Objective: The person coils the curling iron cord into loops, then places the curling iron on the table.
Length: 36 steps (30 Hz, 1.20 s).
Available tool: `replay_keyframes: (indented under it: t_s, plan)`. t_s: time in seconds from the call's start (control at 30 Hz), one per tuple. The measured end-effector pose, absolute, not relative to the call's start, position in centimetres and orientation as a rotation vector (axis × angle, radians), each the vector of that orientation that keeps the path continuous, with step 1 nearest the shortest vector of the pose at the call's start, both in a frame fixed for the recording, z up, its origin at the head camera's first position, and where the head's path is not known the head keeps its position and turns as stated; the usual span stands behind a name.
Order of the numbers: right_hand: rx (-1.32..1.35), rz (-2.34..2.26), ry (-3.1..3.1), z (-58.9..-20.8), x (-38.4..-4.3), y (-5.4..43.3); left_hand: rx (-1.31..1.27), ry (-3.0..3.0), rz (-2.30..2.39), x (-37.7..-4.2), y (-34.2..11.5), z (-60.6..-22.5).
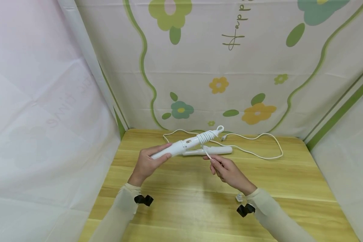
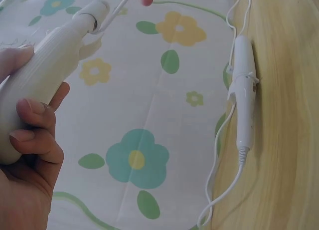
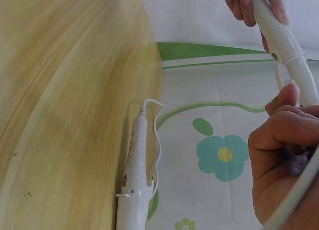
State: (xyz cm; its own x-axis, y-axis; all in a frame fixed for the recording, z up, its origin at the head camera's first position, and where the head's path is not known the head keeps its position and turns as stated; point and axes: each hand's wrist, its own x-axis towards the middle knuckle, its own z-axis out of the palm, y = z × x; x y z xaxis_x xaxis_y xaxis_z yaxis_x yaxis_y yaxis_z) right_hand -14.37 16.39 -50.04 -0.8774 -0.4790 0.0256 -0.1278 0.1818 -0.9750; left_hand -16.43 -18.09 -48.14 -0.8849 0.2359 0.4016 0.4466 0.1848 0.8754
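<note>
My left hand [image 1: 148, 163] grips a white curling iron [image 1: 176, 148] by its thick, ribbed end and holds it tilted above the table. White cord [image 1: 206, 136] is wound in several turns around the iron's thinner end. A length of that cord is pinched between the thumb and fingers of my right hand [image 1: 228, 170], just below the coils. Behind it a second white curling iron [image 1: 222, 150] lies on the table; it also shows in the left wrist view as an iron [image 2: 244, 95] with its lever side toward the cloth.
The wooden table [image 1: 181, 208] meets a flowered cloth [image 1: 199, 67] at its back edge. A loose cord [image 1: 260, 156] loops from the lying iron, ending in a plug [image 1: 224, 137]. Another small white plug [image 1: 239, 197] hangs near my right wrist.
</note>
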Motion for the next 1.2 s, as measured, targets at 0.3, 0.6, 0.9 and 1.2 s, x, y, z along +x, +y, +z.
replay_keyframes:
  t_s: [0.3,0.6,0.9,1.2]
  plan:
    - [-0.577,-1.658,2.246,-49.8,-14.0,16.5,-0.616,-2.288,-1.728,-16.5,-18.4,-48.5]
    - [-0.812,-1.449,2.56,-49.0,-14.1,17.1,-0.684,-2.354,-1.567,-16.6,-18.5,-49.0]
    - [-1.391,-0.991,3.03,-47.5,-14.6,17.9,-1.033,-2.45,-1.235,-16.0,-17.8,-48.5]
    - [-1.621,-0.844,2.977,-47.6,-15.6,18.7,-1.323,-2.562,-1.086,-15.3,-17.6,-47.6]
